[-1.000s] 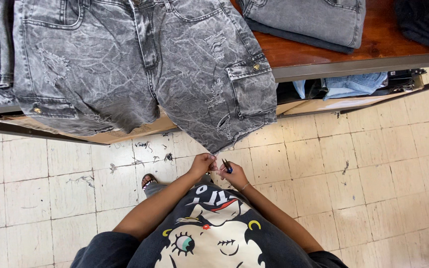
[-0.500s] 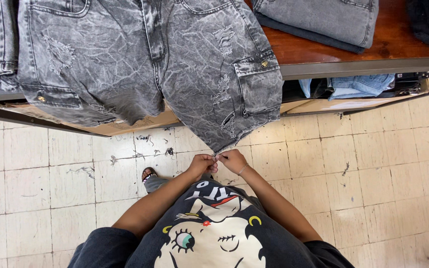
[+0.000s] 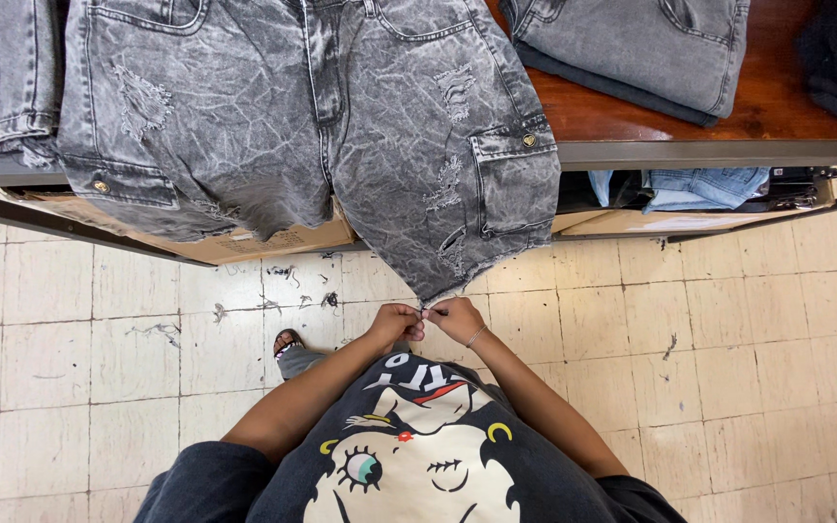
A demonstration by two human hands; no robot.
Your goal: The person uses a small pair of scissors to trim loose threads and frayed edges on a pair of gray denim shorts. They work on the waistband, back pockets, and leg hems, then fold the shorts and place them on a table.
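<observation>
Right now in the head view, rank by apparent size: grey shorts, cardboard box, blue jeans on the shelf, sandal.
1. grey shorts
2. cardboard box, mostly hidden, so unsure
3. blue jeans, partly hidden
4. sandal

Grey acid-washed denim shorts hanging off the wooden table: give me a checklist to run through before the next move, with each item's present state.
1. Both hands on the hem: ok. The left hand and right hand meet at the frayed lower corner of the grey acid-washed denim shorts.
2. Grip firm: cannot tell; the fingertips are too small to read.
3. Shorts supported: ok. The waist end lies on the wooden table, and one leg hangs over its edge.
4. Any tool in hand: cannot tell.
5. Neighbouring folded grey jeans apart from the shorts: ok.
6. Floor underfoot: not ok. Thread scraps litter the tiled floor near the sandalled foot.
</observation>
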